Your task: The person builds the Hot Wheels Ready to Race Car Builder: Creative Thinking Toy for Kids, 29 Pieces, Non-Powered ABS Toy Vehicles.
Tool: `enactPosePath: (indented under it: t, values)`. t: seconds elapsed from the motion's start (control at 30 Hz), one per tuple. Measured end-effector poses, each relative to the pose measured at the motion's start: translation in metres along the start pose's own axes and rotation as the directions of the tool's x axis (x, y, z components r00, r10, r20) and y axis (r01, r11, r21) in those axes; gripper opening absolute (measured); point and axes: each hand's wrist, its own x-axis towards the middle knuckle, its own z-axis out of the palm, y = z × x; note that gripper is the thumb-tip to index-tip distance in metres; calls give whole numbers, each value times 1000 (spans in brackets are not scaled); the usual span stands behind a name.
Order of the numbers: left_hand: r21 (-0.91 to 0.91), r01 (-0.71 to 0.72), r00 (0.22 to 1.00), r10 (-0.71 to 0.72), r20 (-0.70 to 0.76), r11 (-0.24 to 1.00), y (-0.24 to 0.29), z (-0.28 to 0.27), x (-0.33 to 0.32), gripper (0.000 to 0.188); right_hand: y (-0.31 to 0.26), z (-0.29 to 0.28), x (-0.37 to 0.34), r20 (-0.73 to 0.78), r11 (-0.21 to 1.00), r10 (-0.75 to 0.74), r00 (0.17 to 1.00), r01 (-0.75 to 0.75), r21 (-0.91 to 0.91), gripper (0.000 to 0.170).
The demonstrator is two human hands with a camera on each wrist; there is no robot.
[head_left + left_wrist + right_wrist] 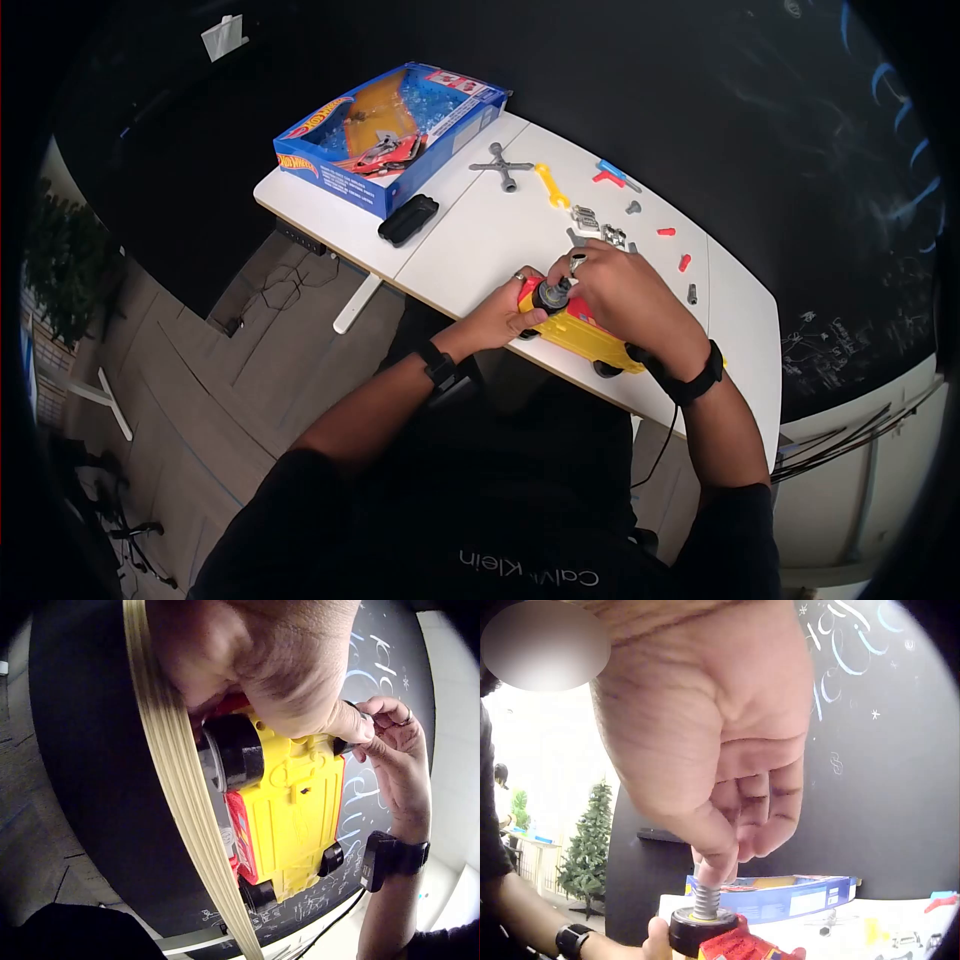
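Observation:
A toy car with a yellow underside (289, 817) and red body lies on its side at the table's near edge. My left hand (494, 318) grips its front end beside a black wheel (234, 754). Above the wheel facing up, my right hand (625, 300) pinches a grey threaded bolt (706, 901) between thumb and finger. The bolt stands upright at the centre of that black wheel (694, 930); how deep it sits cannot be told.
On the white table (450, 255) are a blue toy box (430, 160), a black case (408, 220), a grey cross wrench (500, 167), a yellow wrench (548, 186), a blue and red toy tool (612, 175), and several small grey and red parts.

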Motion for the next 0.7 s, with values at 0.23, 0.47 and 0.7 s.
enactPosePath:
  t: [0.23, 0.47, 0.7]
  values:
    - [-41, -21, 1000, 21, 6, 999, -1, 3, 3, 69, -24, -13, 18, 230, 859, 470, 852, -382, -340, 22]
    - [-18, -19, 1000, 19, -15, 1000, 8, 4, 0, 71, 16, 34, 0, -204, 981, -10, 979, 49, 186, 45]
    - [-152, 35, 999, -31, 25, 988, 10, 7, 3, 71, -8, -5, 8, 107, 907, 373, 921, -338, -250, 21]
